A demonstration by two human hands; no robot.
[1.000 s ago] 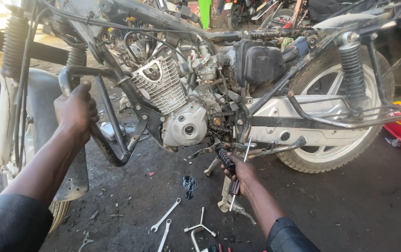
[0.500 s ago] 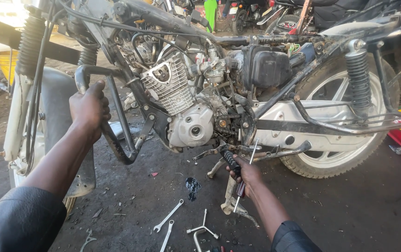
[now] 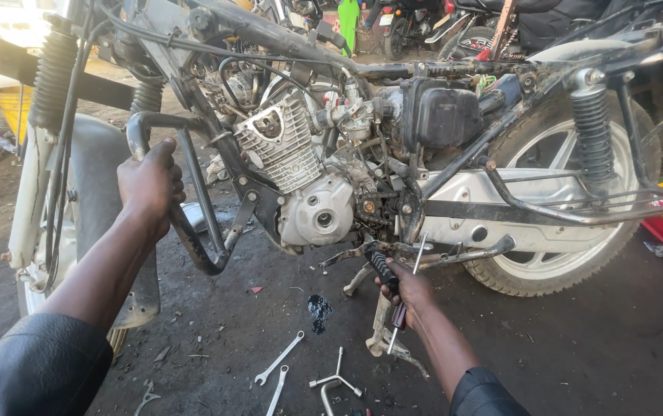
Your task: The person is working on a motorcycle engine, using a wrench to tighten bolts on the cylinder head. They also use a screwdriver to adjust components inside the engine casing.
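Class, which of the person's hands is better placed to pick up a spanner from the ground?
Probably the right hand: it is low by the footpeg, nearer the spanners, though holding a screwdriver. The left hand grips the crash bar.

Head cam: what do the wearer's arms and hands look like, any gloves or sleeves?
No gloves: left hand and right hand are both bare, with no rings, watch or bands in view. Each arm wears a dark, near-black sleeve of a smooth, slightly shiny fabric, pushed back so the forearms are bare. No markings visible on the sleeves.
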